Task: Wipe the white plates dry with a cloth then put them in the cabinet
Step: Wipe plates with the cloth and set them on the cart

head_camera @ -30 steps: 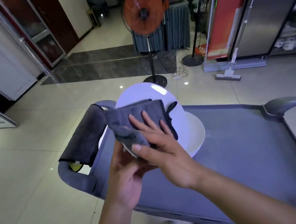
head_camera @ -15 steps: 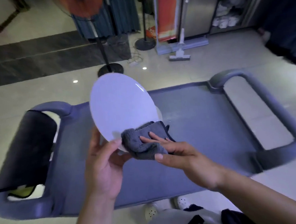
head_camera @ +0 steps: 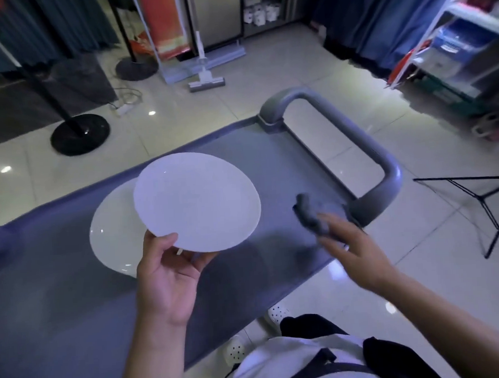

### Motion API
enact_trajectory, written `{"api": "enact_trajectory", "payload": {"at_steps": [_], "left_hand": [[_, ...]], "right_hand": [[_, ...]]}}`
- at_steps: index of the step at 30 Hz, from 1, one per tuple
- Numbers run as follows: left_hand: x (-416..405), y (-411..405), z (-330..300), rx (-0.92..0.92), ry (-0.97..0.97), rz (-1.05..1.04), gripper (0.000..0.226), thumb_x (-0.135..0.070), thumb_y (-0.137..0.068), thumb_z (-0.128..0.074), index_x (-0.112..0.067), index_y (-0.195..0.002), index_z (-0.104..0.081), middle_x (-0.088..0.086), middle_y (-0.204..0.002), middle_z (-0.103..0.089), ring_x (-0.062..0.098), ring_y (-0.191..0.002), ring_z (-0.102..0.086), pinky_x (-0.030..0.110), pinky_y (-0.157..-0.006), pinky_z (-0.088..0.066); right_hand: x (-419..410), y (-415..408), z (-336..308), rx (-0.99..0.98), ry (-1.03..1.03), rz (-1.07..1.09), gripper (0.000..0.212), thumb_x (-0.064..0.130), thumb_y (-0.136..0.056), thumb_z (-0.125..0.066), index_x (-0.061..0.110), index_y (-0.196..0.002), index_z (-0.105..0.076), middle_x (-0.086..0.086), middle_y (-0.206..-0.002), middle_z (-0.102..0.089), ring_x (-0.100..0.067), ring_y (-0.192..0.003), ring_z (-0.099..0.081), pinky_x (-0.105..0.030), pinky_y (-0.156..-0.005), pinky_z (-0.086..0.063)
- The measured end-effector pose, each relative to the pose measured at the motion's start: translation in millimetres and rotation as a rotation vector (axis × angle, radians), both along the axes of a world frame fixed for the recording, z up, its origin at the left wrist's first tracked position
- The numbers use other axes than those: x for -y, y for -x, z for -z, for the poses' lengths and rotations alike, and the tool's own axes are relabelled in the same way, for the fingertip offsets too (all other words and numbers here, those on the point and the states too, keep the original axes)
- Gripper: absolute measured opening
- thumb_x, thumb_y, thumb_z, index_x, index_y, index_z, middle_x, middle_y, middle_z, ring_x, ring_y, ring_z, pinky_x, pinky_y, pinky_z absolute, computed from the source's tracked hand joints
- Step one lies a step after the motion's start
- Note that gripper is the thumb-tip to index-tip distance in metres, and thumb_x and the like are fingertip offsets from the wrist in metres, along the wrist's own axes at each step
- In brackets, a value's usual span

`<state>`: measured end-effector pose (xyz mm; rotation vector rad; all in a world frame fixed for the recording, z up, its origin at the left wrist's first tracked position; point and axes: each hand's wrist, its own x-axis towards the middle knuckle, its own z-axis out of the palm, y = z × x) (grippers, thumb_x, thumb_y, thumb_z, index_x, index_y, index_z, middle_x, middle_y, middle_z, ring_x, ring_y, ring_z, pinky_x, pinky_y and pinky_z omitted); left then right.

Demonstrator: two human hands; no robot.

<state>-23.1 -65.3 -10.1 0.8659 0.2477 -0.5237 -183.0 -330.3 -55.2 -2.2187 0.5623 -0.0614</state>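
- Head view: we see the left hand (head_camera: 167,275) holding a white plate (head_camera: 197,201) by its near rim, thumb curled over the top edge and fingers underneath, the plate lifted and tilted above the grey cart top (head_camera: 59,285).
- A second white plate (head_camera: 114,233) lies flat on the cart, partly hidden behind the raised one and just left of the left hand.
- The right hand (head_camera: 353,252) reaches out over the cart's right end with its fingers spread and relaxed, blurred by motion. The grey cloth (head_camera: 316,215) sits bunched on the cart just beyond those fingertips; we cannot tell whether they touch it, and nothing is gripped.
- The cloth lies beside the cart's grey loop handle (head_camera: 386,176), well apart from both plates.
- Beyond the cart on the tiled floor we make out a black round fan base (head_camera: 80,134), a floor squeegee (head_camera: 206,82) and a black wire stand (head_camera: 486,202) at the right.
- No cabinet can be picked out with certainty here.
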Motion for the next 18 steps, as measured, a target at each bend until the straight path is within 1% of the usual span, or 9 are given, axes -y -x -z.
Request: {"api": "enact_trajectory", "payload": {"at_steps": [2, 4, 7, 10, 12, 13, 14, 16, 18], "left_hand": [[5.4, -3.9, 0.8, -0.017, 0.01, 0.015, 0.056, -0.01, -0.095, -0.044, -0.016, -0.15, -0.045, 0.006, -0.142, -0.063, 0.031, -0.123, -0.064, 0.045, -0.078, -0.062], [11.1, -5.9, 2.3, -0.024, 0.026, 0.049, 0.055, -0.01, -0.097, -0.041, -0.015, -0.152, -0.045, 0.006, -0.143, -0.062, 0.03, -0.122, -0.065, 0.044, -0.077, -0.063], [14.4, -5.1, 3.0, -0.017, 0.041, 0.085, 0.058, -0.009, -0.095, -0.043, -0.016, -0.152, -0.044, 0.006, -0.145, -0.06, 0.031, -0.129, -0.061, 0.043, -0.077, -0.063], [16.0, -3.2, 6.3, -0.022, 0.069, 0.097, 0.062, -0.008, -0.09, -0.047, -0.017, -0.151, -0.045, 0.006, -0.146, -0.059, 0.032, -0.133, -0.058, 0.046, -0.078, -0.062], [17.0, -3.3, 10.3, -0.033, 0.087, 0.12, 0.065, -0.01, -0.086, -0.051, -0.016, -0.15, -0.046, 0.006, -0.145, -0.06, 0.032, -0.132, -0.058, 0.046, -0.077, -0.062], [17.3, -3.4, 12.7, -0.044, 0.093, 0.13, 0.068, -0.01, -0.083, -0.055, -0.015, -0.15, -0.047, 0.006, -0.143, -0.062, 0.031, -0.13, -0.059, 0.046, -0.077, -0.062], [17.5, -3.1, 15.3, -0.054, 0.1, 0.142, 0.071, -0.009, -0.079, -0.059, -0.015, -0.15, -0.048, 0.006, -0.141, -0.063, 0.03, -0.124, -0.061, 0.045, -0.077, -0.063], [19.1, 0.7, 18.7, -0.068, 0.116, 0.166, 0.074, -0.007, -0.075, -0.062, -0.015, -0.148, -0.05, 0.007, -0.137, -0.064, 0.028, -0.11, -0.059, 0.043, -0.077, -0.063], [21.6, 5.5, 22.7, -0.087, 0.148, 0.191, 0.063, -0.007, -0.08, -0.057, -0.014, -0.143, -0.056, 0.008, -0.131, -0.065, 0.026, -0.098, -0.055, 0.036, -0.066, -0.061]], "right_hand": [[-6.4, 12.7, 43.6, -0.237, 0.222, -0.27, 0.063, 0.076, -0.093, -0.023, 0.048, -0.147, -0.04, 0.022, -0.161, -0.027, -0.005, -0.153, -0.013, -0.043, -0.122, -0.006], [-11.4, 31.3, 80.0, -0.458, 0.342, -0.452, 0.072, 0.082, -0.088, -0.001, 0.055, -0.154, -0.012, 0.023, -0.165, 0.007, -0.01, -0.152, 0.019, -0.05, -0.12, 0.015], [-15.9, 43.9, 98.2, -0.47, 0.428, -0.502, 0.067, 0.079, -0.091, -0.005, 0.055, -0.152, 0.01, 0.022, -0.161, 0.023, -0.012, -0.147, 0.034, -0.051, -0.117, 0.023], [-11.8, 35.6, 86.0, -0.461, 0.301, -0.451, 0.061, 0.074, -0.097, -0.024, 0.055, -0.154, -0.012, 0.026, -0.163, 0.009, -0.005, -0.151, 0.021, -0.046, -0.121, 0.018], [-9.0, 25.1, 68.8, -0.404, 0.096, -0.304, 0.053, 0.062, -0.097, -0.048, 0.044, -0.147, -0.043, 0.02, -0.161, -0.03, -0.007, -0.15, -0.023, -0.045, -0.125, -0.012], [-8.3, 18.3, 55.1, -0.333, -0.029, -0.172, 0.045, 0.053, -0.096, -0.058, 0.038, -0.138, -0.055, 0.016, -0.148, -0.05, -0.007, -0.135, -0.046, -0.044, -0.118, -0.031], [-7.4, 9.8, 39.1, -0.252, -0.161, -0.015, 0.038, 0.043, -0.096, -0.064, 0.032, -0.132, -0.061, 0.013, -0.136, -0.061, -0.007, -0.12, -0.058, -0.042, -0.11, -0.043], [-1.2, -6.7, 5.6, -0.117, -0.458, 0.27, 0.031, 0.03, -0.097, -0.065, 0.026, -0.128, -0.066, 0.006, -0.126, -0.068, -0.014, -0.114, -0.064, -0.04, -0.1, -0.054], [7.4, -21.5, -26.1, -0.017, -0.74, 0.418, 0.031, 0.03, -0.098, -0.063, 0.022, -0.127, -0.066, -0.003, -0.125, -0.068, -0.023, -0.115, -0.065, -0.044, -0.085, -0.06]]}}
